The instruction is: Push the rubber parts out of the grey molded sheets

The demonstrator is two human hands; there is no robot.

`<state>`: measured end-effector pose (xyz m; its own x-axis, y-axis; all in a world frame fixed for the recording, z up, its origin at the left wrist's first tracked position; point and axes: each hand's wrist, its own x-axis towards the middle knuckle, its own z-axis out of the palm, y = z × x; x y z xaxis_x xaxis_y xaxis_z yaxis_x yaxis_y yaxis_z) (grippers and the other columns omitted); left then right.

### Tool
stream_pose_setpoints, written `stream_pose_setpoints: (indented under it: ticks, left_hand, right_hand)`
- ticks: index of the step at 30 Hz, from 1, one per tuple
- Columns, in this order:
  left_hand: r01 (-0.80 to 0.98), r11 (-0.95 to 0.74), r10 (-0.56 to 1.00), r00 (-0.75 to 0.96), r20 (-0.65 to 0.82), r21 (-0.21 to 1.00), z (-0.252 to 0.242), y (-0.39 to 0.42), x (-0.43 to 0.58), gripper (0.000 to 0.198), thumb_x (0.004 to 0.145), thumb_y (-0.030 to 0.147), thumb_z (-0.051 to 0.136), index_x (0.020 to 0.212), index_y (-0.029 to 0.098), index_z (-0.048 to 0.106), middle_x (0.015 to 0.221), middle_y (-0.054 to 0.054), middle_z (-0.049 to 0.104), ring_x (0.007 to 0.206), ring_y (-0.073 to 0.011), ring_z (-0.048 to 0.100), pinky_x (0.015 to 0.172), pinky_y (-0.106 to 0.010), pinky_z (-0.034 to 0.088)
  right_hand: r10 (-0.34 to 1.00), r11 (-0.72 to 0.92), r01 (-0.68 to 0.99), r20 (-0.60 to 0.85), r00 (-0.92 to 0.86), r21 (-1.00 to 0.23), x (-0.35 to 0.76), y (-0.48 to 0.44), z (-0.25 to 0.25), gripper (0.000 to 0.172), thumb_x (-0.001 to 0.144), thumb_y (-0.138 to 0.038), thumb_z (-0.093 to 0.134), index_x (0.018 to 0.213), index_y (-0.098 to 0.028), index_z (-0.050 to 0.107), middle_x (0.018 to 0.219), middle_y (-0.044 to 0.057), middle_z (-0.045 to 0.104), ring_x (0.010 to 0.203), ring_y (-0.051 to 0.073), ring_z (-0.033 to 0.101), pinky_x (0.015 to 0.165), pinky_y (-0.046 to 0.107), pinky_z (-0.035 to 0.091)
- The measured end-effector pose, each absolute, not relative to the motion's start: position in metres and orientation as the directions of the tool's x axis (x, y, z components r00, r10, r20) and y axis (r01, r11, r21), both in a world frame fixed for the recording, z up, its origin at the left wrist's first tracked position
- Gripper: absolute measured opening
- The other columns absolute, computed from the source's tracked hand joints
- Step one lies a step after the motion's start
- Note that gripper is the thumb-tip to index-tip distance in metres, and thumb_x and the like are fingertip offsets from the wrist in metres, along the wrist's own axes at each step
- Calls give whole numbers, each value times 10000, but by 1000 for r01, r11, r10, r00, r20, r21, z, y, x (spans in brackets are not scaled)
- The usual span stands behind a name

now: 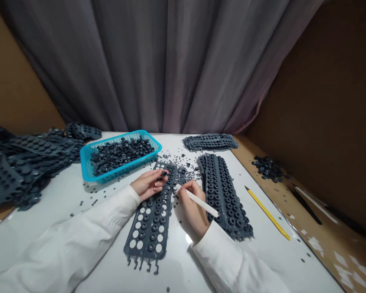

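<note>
My left hand (148,184) pinches a ring (164,175), probably freed, at the sheet's (149,221) 12 o'clock end. My right hand (192,205) grips a stick (197,200), tip toward 10 o'clock. The sheet's long axis runs 12 to 6; left is nearer.

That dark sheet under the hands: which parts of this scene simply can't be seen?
Head view:
- Sheet: part hidden by left hand.
- White stick: tip too small to see whether it touches.
- Left pile: cut by the frame edge.
- Right hand: palm hidden, facing down.
</note>
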<state>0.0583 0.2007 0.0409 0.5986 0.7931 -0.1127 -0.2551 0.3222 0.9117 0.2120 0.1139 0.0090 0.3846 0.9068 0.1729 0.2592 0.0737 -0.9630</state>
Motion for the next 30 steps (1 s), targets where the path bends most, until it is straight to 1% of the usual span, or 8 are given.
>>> stream_pose_setpoints:
  ticks: [4, 7, 12, 14, 19, 23, 26, 30]
  left_hand:
    - [-307, 379, 774, 622, -117, 873, 44, 196, 56, 463, 580, 463, 816, 841, 140, 610, 698, -10, 587, 466, -24, 342, 432, -158, 260]
    - [-288, 369, 777, 617, -124, 884, 46, 195, 54, 487, 506, 397, 869, 843, 141, 630, 755, -23, 645, 495, -34, 427, 463, -165, 308]
    - [-256, 212, 803, 596, -18, 943, 54, 190, 50, 448, 520, 373, 861, 854, 147, 665, 836, -54, 696, 764, -159, 613, 686, -260, 444]
    - [-245, 203, 790, 612, -10, 948, 57, 189, 49, 451, 548, 392, 844, 885, 150, 669, 865, -65, 707, 751, -160, 612, 685, -269, 442]
    - [-264, 237, 788, 615, -26, 935, 65, 190, 43, 491, 569, 442, 823, 929, 145, 673, 863, -71, 707, 475, -48, 443, 486, -209, 321]
    - [-323, 187, 810, 585, 41, 928, 75, 189, 39, 422, 557, 379, 842, 883, 162, 687, 855, -60, 707, 669, -130, 583, 619, -255, 425]
    - [-356, 118, 814, 569, 115, 927, 84, 185, 36, 381, 544, 331, 854, 851, 169, 697, 847, -56, 707, 818, -176, 611, 762, -308, 452]
    - [-350, 47, 801, 573, 174, 936, 93, 178, 33, 368, 560, 313, 846, 866, 171, 699, 852, -57, 706, 768, -159, 589, 732, -298, 449]
  right_hand:
    - [918, 47, 206, 124, 378, -977, 211, 112, 13, 117, 815, -284, 499, 720, -216, 498, 621, -26, 549, 567, 146, 506, 517, 241, 346]
    - [920, 42, 196, 115, 375, -980, 211, 111, 16, 122, 806, -279, 504, 704, -216, 483, 616, -23, 540, 569, 147, 504, 522, 243, 356]
    - [929, 54, 190, 119, 349, -980, 212, 111, 18, 117, 805, -272, 504, 706, -213, 482, 620, -17, 540, 564, 146, 500, 533, 251, 373]
    - [931, 61, 190, 125, 344, -980, 212, 111, 17, 118, 809, -274, 505, 710, -213, 484, 625, -17, 543, 565, 145, 501, 536, 252, 377]
    - [929, 46, 191, 112, 354, -981, 214, 111, 14, 145, 816, -322, 512, 717, -219, 487, 626, -18, 539, 553, 150, 505, 527, 252, 379]
    - [917, 49, 156, 106, 384, -986, 215, 112, 16, 156, 815, -332, 516, 710, -226, 472, 594, -33, 517, 546, 150, 489, 521, 248, 370]
    - [899, 43, 151, 104, 425, -988, 220, 114, 18, 150, 804, -334, 522, 711, -228, 470, 597, -22, 538, 542, 157, 490, 509, 253, 365]
    - [866, 41, 196, 133, 483, -980, 229, 118, 17, 128, 799, -322, 514, 719, -228, 484, 658, 11, 587, 597, 179, 541, 538, 274, 393]
